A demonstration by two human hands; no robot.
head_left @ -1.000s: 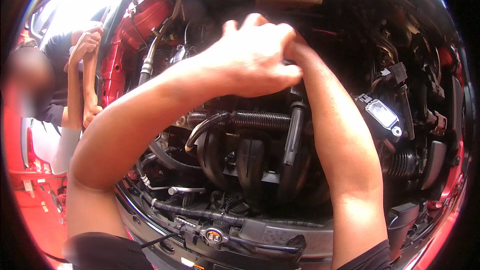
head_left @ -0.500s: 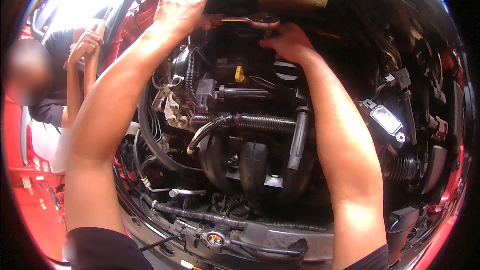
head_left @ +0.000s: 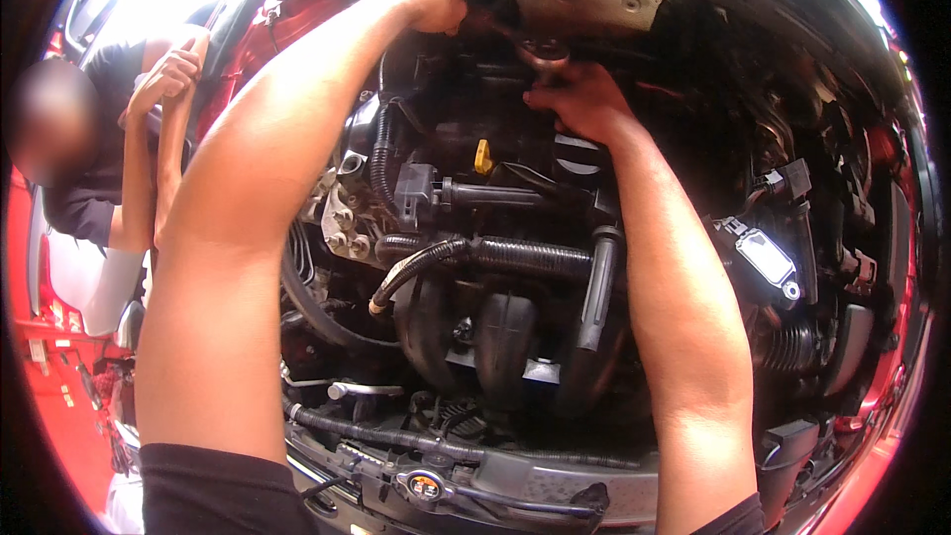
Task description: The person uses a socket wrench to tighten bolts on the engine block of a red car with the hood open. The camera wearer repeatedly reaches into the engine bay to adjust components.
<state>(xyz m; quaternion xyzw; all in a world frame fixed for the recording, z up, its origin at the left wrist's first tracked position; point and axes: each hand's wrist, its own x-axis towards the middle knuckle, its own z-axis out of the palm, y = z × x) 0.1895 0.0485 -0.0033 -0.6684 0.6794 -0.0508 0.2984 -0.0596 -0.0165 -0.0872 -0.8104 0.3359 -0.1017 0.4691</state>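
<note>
My right hand (head_left: 589,104) is at the back of the engine, its fingers closed around the round head end of a ratchet wrench (head_left: 545,50). The wrench's handle slants up and left into shadow, toward my left hand (head_left: 438,6). That hand is curled closed near the handle's far end; darkness hides what its fingers hold. Just in front of my right hand is a black round cap (head_left: 577,154) with a pale shine. A yellow dipstick handle (head_left: 482,156) stands on the dark engine cover between my forearms.
Black intake pipes (head_left: 505,337) and a ribbed hose (head_left: 530,256) lie in front. The radiator cap (head_left: 426,483) is at the near edge. A silver-faced module (head_left: 765,258) sits right of my right forearm. Another person (head_left: 89,159) leans in at the left, hands together.
My left hand has moved right and its spread fingers have curled closed. The wrench handle has swung from nearly level to slanting up-left. My right hand stays at the wrench head.
</note>
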